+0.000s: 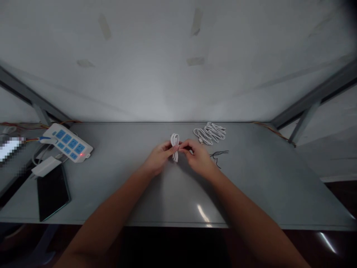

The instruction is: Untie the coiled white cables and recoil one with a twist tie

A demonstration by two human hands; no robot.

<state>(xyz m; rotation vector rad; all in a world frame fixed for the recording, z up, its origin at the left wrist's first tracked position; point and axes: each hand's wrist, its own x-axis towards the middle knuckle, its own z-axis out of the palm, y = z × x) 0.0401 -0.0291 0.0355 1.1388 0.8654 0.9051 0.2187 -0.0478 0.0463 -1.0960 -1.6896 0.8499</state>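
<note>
A white cable (174, 139), wound into a narrow upright bundle, stands above the middle of the table. My left hand (159, 158) is closed round its waist, thumb in front. From the other side my right hand (197, 156) pinches with thumb and forefinger right beside the bundle's middle. Whatever is between those fingertips is too small to make out. Several thin black ties (219, 153) lie on the table just beyond my right wrist. Behind them rest more coiled white cables (211, 133).
On the left a white power strip (67, 142) with blue sockets has a red light on. Beside it are a white power adapter (47, 166) and a dark tablet (54, 193). The grey table (111, 149) meets a pale wall at the back, with metal braces at both sides.
</note>
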